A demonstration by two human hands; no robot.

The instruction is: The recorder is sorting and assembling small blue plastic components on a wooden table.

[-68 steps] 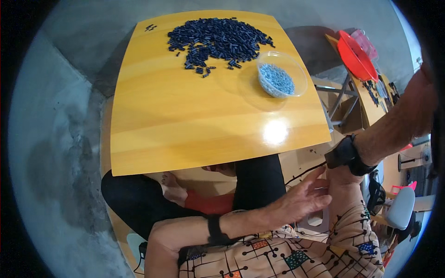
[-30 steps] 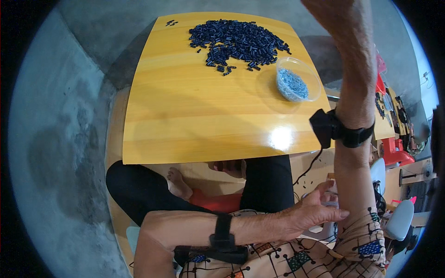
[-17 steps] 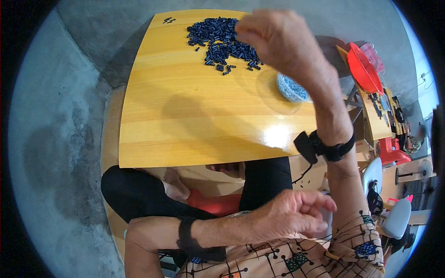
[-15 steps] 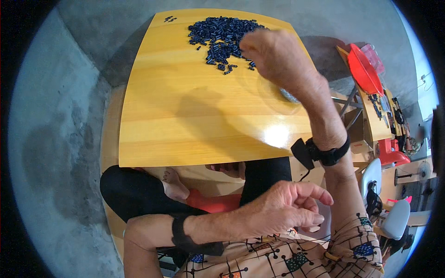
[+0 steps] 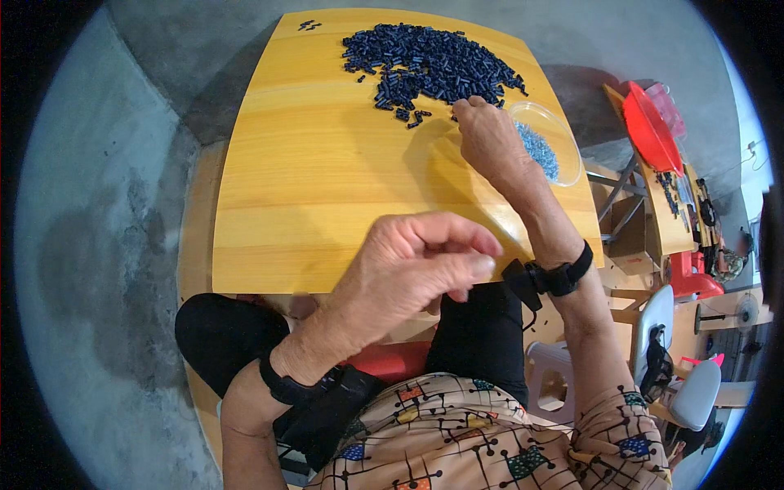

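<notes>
A heap of small dark-blue or black cylindrical pieces (image 5: 425, 61) covers the far part of the yellow table (image 5: 302, 204). At the heap's near right edge is my right hand (image 5: 492, 139), its fingers bent and closed against the tabletop. What they hold is hidden. My left hand (image 5: 416, 265) hovers over the table's front edge, with thumb and forefinger brought together and the other fingers curled; I cannot make out anything between them. Beside my right hand stands a clear round dish (image 5: 578, 159) holding small silvery-blue bits (image 5: 537, 151), which look like screws.
A few separate dark pieces (image 5: 309, 25) lie at the far left corner. To the right, a side table (image 5: 665, 216) bears a red basin (image 5: 651, 131). A light plastic stool (image 5: 549, 367) and grey chairs (image 5: 698, 388) stand at the lower right. A concrete wall (image 5: 98, 245) rises on the left.
My right hand has come down and nearer from above the heap to its near edge, uncovering the dish. My left hand has risen from over my lap to the table's front edge, its fingers drawing together.
</notes>
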